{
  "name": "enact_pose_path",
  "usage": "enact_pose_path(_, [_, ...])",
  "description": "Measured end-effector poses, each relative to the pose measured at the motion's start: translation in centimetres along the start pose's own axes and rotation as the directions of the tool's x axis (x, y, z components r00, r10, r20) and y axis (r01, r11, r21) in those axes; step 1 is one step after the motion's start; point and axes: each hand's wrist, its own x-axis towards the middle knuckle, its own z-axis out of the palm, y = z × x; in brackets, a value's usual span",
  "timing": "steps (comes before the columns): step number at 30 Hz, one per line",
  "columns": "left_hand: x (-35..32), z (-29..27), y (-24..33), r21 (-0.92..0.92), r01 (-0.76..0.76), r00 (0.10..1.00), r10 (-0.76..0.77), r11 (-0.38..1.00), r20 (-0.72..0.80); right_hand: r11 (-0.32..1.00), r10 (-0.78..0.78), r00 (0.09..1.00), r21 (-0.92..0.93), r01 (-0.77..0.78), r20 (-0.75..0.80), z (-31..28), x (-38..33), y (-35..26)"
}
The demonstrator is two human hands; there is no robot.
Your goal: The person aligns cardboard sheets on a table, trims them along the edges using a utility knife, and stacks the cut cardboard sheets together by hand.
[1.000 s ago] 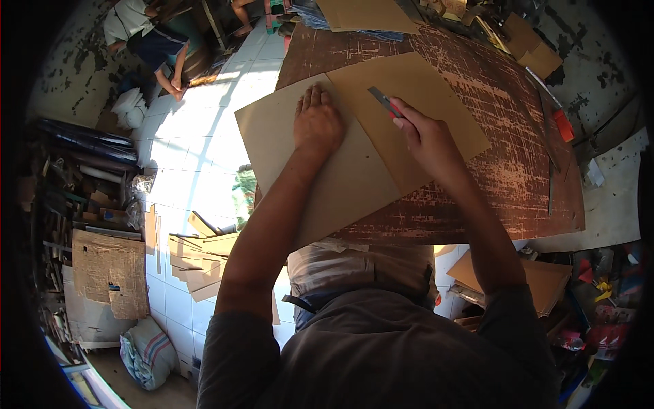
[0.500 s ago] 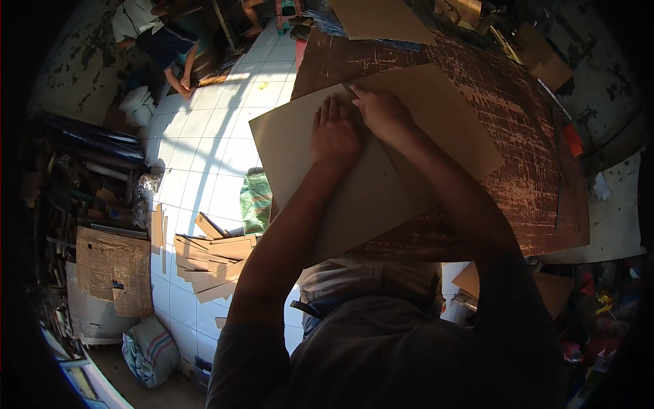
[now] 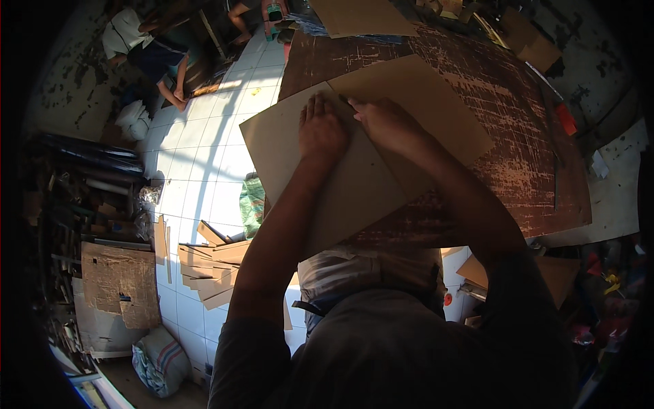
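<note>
On the worn brown tabletop (image 3: 518,136), the left hand (image 3: 321,131) presses flat, fingers spread, on the cardboard sheet (image 3: 354,184), while the right hand (image 3: 385,123) beside it is closed, around what I cannot tell.

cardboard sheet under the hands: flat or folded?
Flat. The cardboard sheet lies spread on the table, left hand pressed on it, right hand beside.

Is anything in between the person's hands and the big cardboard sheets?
Nothing visible. The left hand lies flat on the lower cardboard sheet, and the right hand presses on the upper cardboard sheet beside it.
</note>
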Motion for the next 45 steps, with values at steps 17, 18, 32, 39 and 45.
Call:
enact_pose_path(17, [0.2, -0.6, 0.7, 0.005, -0.004, 0.999, 0.004, 1.0, 0.049, 0.953, 0.258, 0.94, 0.1, -0.285, 0.223, -4.7, -22.5, -4.2])
enact_pose_path(18, [0.1, -0.4, 0.8, 0.005, -0.011, 0.998, 0.01, 1.0, 0.055, 0.956, 0.28, 0.934, 0.026, -0.292, 0.223, -5.0, -23.3, -4.5])
enact_pose_path(32, [0.4, 1.1, -0.3, 0.014, -0.078, 0.985, 0.079, 0.997, -0.156, 0.925, 0.314, 0.942, 0.187, -0.332, 0.12, -10.8, -21.3, -4.6])
enact_pose_path(39, [0.1, 0.6, 0.0, -0.05, -0.049, 0.991, 0.042, 0.998, -0.128, 0.958, 0.108, 0.958, 0.286, -0.029, -0.266, -4.2, -6.3, 1.0])
enact_pose_path(45, [-0.2, 0.6, -0.1, -0.048, -0.036, 0.995, 0.031, 0.998, -0.097, 0.992, -0.002, 0.941, 0.12, 0.045, -0.337, 2.3, 4.2, 3.1])
